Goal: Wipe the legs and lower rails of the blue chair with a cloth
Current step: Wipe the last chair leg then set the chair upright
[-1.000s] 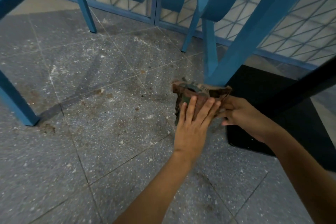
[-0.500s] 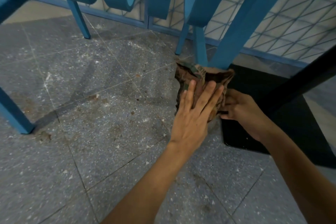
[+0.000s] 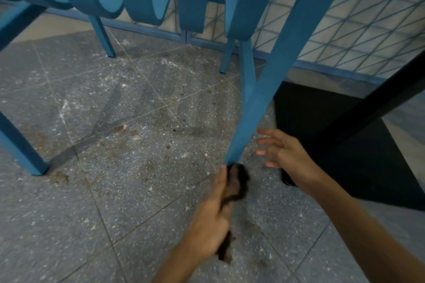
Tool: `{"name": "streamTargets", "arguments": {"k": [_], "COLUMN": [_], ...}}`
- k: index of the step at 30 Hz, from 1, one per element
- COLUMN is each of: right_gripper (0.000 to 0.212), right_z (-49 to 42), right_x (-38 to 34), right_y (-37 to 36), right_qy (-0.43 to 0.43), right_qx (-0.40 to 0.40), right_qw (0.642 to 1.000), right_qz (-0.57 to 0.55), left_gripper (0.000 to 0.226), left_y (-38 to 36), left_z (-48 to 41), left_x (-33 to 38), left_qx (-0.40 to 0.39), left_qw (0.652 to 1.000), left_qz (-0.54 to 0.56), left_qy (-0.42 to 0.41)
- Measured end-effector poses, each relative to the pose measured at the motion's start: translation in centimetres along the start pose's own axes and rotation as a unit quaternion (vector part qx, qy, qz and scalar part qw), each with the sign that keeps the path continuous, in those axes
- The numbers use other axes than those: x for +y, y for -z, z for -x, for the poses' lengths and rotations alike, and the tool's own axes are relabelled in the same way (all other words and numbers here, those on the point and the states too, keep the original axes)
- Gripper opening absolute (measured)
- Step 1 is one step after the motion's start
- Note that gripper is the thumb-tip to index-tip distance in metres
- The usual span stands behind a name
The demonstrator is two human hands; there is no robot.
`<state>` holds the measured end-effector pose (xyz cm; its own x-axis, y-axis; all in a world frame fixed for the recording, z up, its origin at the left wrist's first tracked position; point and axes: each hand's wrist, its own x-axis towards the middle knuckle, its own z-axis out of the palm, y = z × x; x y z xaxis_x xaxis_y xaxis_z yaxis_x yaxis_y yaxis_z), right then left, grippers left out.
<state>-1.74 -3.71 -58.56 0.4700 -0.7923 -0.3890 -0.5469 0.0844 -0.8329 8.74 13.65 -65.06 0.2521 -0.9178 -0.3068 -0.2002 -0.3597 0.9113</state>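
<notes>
The cloth (image 3: 239, 179) has slid off the blue chair leg (image 3: 264, 99) it was wrapped round and is now bunched in the left grip (image 3: 211, 220), which clenches it. The leg's foot is just above that grip. The right grip (image 3: 285, 154), to the right of the leg, has let go, fingers spread. This leg looks wiped to its end; the others likely remain. No container shows.

chair leg (image 3: 273, 80): matt blue paint | cloth (image 3: 236, 181): dark, crumpled fabric | floor (image 3: 115, 167): speckled stone tile
</notes>
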Motion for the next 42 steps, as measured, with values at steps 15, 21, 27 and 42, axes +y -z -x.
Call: {"name": "streamTargets", "arguments": {"k": [15, 21, 27, 42], "right_gripper": [0.031, 0.037, 0.039, 0.056], "right_z": [-0.3, -1.1, -0.8, 0.0], "right_x": [3.2, 2.6, 2.3, 4.8], "right_y": [-3.9, -2.6, -2.0, -3.8], "right_qy": [-0.096, -0.067, -0.057, -0.152], "right_qx": [-0.076, -0.017, -0.035, -0.213], "right_qw": [0.991, 0.997, 0.997, 0.953], "right_qz": [0.049, -0.043, -0.031, -0.154], "left_gripper": [0.063, 0.067, 0.061, 0.082], "left_y": [-3.2, -0.8, -0.7, -1.5], "left_z": [-9.3, -8.8, -9.0, -4.4], "left_x": [-0.4, 1.8, 1.0, 3.9], "left_qx": [0.130, 0.112, 0.129, -0.021], "left_qw": [0.739, 0.653, 0.636, 0.778], "left_qz": [0.575, 0.696, 0.687, 0.598], "left_qy": [0.326, 0.276, 0.326, 0.192]}}
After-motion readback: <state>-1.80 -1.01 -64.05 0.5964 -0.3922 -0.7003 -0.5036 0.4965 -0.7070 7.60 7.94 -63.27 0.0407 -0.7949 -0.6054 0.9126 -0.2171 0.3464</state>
